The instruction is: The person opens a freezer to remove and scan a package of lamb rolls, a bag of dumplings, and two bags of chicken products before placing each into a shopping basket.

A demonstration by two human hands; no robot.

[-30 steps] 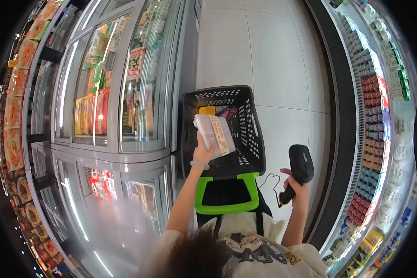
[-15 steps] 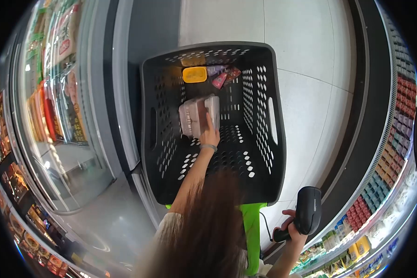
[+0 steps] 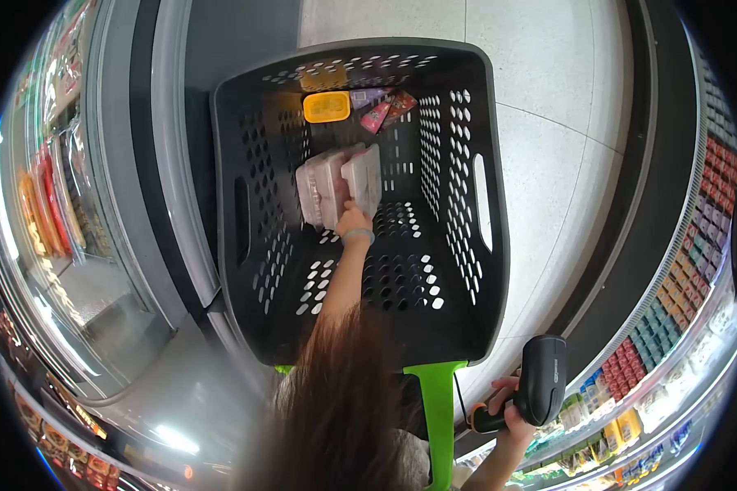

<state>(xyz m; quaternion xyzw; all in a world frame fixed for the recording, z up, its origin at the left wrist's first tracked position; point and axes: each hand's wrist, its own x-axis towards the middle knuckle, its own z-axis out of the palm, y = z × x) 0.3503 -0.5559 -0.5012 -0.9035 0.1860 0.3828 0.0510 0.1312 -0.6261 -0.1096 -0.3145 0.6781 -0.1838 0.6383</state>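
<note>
Inside a black shopping basket, my left hand is closed on the near end of a clear plastic food box. This box leans beside other clear plastic boxes with pale contents, which I cannot make out. My right hand is wrapped around the handle of a black handheld barcode scanner, outside the basket's near right corner. A cable hangs close to the scanner's grip. Long hair hides part of my left arm.
At the basket's far end lie a yellow tub, a purple packet and pink and red packets. A green cart handle is at the near side. A glass-fronted cooler stands left; stocked shelves curve along the right.
My left index finger was stretched over the boxes; now the hand grips the right-hand box, which tilts apart from the others. The basket sits larger and further left in view. The scanner stays held.
</note>
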